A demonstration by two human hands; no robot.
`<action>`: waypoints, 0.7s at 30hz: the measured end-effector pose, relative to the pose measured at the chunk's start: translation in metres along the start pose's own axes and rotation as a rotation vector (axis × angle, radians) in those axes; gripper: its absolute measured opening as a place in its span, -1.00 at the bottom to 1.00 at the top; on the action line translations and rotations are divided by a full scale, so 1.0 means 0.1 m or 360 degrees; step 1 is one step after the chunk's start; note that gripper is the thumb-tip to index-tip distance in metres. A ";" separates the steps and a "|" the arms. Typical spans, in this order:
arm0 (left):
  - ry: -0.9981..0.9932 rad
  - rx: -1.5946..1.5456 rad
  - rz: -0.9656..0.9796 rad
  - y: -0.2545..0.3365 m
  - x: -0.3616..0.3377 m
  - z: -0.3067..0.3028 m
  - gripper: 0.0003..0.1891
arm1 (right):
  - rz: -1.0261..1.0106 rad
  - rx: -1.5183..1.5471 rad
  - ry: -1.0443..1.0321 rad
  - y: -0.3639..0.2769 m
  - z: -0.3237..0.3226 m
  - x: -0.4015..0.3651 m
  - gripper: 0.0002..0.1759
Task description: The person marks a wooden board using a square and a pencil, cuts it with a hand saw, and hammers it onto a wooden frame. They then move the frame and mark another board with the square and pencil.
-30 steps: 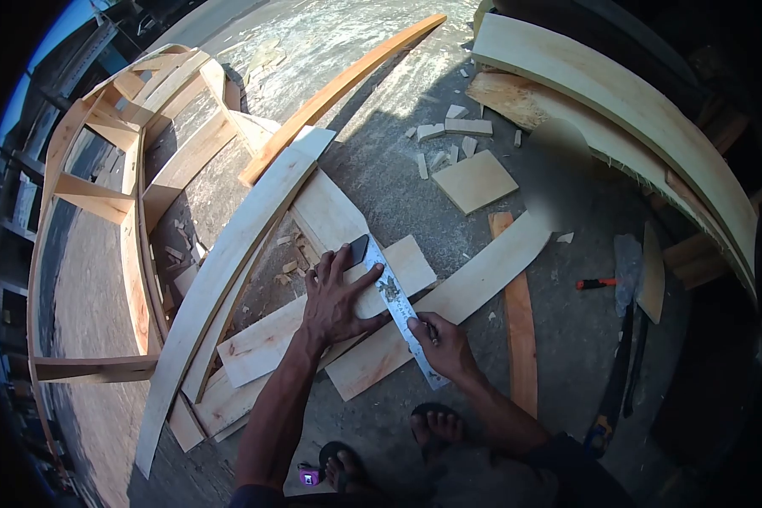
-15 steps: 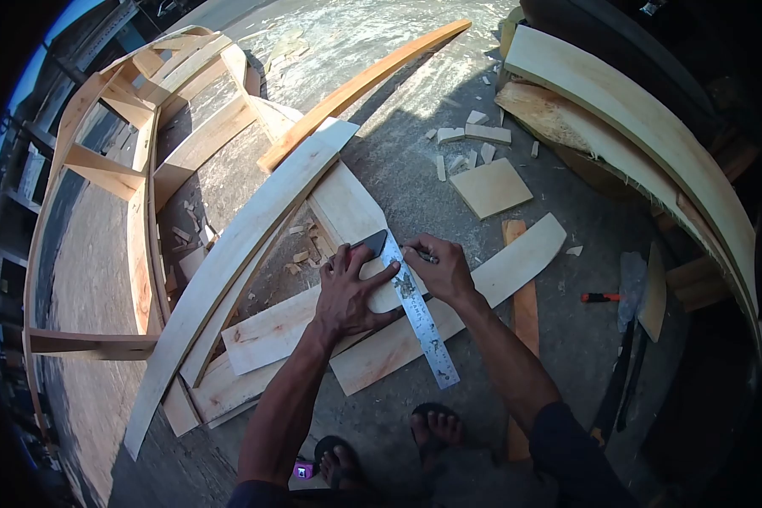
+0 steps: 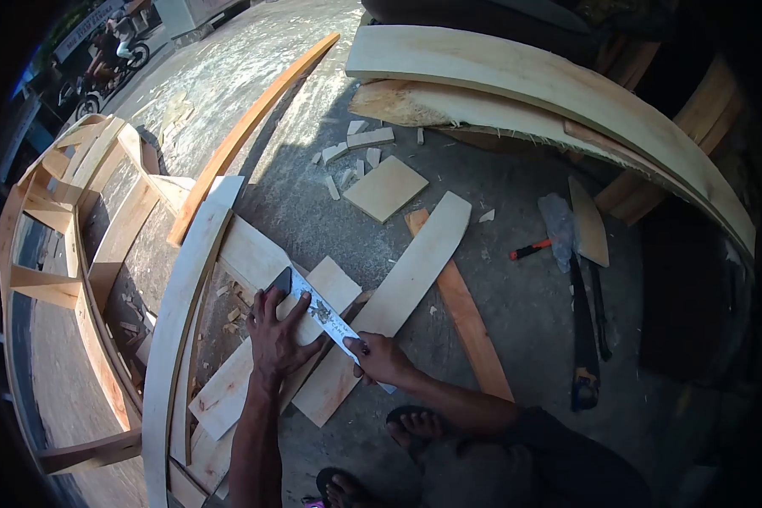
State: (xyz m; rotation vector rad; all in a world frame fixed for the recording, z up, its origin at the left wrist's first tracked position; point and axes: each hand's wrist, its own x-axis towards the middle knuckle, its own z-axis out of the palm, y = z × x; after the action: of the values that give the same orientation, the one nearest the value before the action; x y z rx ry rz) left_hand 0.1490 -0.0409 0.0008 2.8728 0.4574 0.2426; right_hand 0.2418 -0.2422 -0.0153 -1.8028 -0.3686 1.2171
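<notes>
A try square with a dark stock and a worn, paint-spotted metal blade (image 3: 323, 314) lies slantwise across the pale boards. My left hand (image 3: 278, 339) holds it at the stock, fingers over the dark part and thumb against the blade. Near the blade's lower end, my right hand (image 3: 383, 359) is closed around the metal, with the tip poking out beyond. Beneath the stock is a pale board (image 3: 252, 247) with an angled end. A second board (image 3: 419, 267) with a rounded end runs under the blade toward the upper right.
A long curved plank (image 3: 182, 339) and a framed wooden structure (image 3: 85, 288) stand at the left. Curved planks (image 3: 516, 63) are stacked upper right. A square offcut (image 3: 387, 188), a red-handled cutter (image 3: 530, 249) and a hand saw (image 3: 584, 339) lie on the ground. Motorcycles pass far left.
My right hand has slid from beside the blade's upper part to its lower end and grasped it. My left hand stays on the stock. The view has turned right.
</notes>
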 end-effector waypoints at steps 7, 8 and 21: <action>-0.0046 0.0282 -0.0426 0.07 -0.18 0.15 0.12 | -0.0016 0.0204 0.0755 0.20 -0.75 -0.37 -0.47; -0.0126 0.0188 -0.0565 0.05 -0.25 0.14 0.13 | 0.0035 0.0154 0.0929 0.33 -0.99 -0.48 -0.46; 0.0009 0.0093 -0.0567 -0.28 0.68 0.01 0.04 | 0.0531 -0.0786 0.1062 2.59 -2.60 -2.46 -0.35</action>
State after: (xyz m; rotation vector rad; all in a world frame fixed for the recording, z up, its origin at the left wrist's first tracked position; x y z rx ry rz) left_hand 0.2056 0.0065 0.0014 2.7799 0.9756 0.1778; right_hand 0.2893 -0.6798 -0.0518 -2.6491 0.0310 0.6871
